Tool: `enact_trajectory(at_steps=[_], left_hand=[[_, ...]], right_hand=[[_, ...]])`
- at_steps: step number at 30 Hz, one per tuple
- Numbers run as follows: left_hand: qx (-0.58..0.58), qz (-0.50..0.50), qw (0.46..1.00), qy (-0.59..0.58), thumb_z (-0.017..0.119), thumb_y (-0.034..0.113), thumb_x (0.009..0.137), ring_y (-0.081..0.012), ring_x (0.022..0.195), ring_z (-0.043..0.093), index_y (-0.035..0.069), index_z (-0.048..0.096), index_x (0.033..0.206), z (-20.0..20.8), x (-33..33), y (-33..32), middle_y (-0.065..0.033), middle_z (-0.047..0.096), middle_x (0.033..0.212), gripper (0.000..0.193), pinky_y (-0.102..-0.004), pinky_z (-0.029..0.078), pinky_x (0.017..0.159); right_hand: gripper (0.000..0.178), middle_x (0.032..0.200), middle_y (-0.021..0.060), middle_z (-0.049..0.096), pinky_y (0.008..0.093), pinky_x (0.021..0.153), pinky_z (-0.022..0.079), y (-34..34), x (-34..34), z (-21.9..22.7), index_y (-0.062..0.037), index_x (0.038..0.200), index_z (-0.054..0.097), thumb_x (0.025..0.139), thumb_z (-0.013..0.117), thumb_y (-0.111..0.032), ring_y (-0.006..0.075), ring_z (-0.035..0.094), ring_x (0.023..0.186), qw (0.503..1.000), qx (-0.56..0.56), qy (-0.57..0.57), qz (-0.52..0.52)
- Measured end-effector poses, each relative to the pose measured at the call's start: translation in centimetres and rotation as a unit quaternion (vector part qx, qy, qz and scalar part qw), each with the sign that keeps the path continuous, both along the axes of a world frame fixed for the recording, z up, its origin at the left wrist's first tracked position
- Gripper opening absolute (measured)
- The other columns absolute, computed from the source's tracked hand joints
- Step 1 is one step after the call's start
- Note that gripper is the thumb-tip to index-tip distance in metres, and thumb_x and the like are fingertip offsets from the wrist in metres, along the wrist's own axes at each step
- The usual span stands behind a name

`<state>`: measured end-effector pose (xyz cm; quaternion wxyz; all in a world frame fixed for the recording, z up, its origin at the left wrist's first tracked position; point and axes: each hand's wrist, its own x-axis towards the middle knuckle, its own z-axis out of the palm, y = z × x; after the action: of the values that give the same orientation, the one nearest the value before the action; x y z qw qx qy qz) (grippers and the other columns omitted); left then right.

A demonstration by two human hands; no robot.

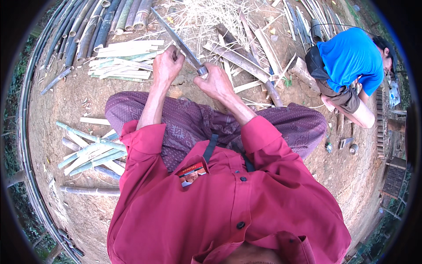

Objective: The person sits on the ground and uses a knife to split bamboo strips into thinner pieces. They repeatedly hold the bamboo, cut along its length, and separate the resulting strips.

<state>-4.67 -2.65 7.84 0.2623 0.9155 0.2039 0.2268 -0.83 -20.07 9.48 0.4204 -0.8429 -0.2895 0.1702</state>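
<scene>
**Knife work over the lap, bamboo all round**

Bare dirt ground lay under everything, w/ a long knife [182,42] as the landmark, its blade running up and away from the person's knees. Right hand [214,81] was clenched round the knife's handle at the near end of the blade. Left hand [167,66] sat just left of the blade, fingers closed; something thin may have been pinched in it, but I cannot tell what, if anything. Both hands were close together, almost touching the steel.

Left of the knife lay a pile of split bamboo strips [125,59]; further left and above, a row of whole bamboo poles [94,26]. Near the person's left hip, well below the knife, was a second heap of green slats [90,152]. Beyond the blade: dry shavings [204,17]. Right of it, dark bamboo offcuts [244,59], and another person in a blue shirt [351,59] crouching, well apart.

Risks, as I judged them: left fingers sat v. near the edge, so a slip or sudden give in the piece could bring blade onto them; the knife was also worked above the lap, so a downward stroke could reach the legs.
</scene>
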Motion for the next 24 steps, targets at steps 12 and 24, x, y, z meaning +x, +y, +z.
enact_trajectory(at_steps=[12,24], left_hand=[[-0.061,0.015,0.998,0.001,0.056,0.02,0.079,-0.0274,0.056,0.061,0.0,0.061,0.081,0.2,0.1,0.0,-0.0151,0.06,0.061,0.021,-0.038,0.046,0.056],[-0.03,0.033,0.999,-0.016,0.053,0.016,0.079,-0.0339,0.058,0.062,-0.002,0.059,0.082,-1.2,-0.5,1.3,-0.018,0.061,0.062,0.019,-0.0428,0.047,0.059]], right_hand=[[0.035,0.067,0.0231,0.061,0.0413,0.064,0.051,0.5,0.4,0.0,0.0049,0.088,0.06,0.066,0.062,-0.022,0.0322,0.063,0.063,1.0,-0.012,-0.002,0.015],[0.034,0.068,0.0193,0.063,0.0418,0.066,0.053,1.7,-0.3,-2.6,0.0053,0.092,0.059,0.07,0.062,-0.02,0.0299,0.064,0.062,0.999,-0.041,-0.009,0.022]])
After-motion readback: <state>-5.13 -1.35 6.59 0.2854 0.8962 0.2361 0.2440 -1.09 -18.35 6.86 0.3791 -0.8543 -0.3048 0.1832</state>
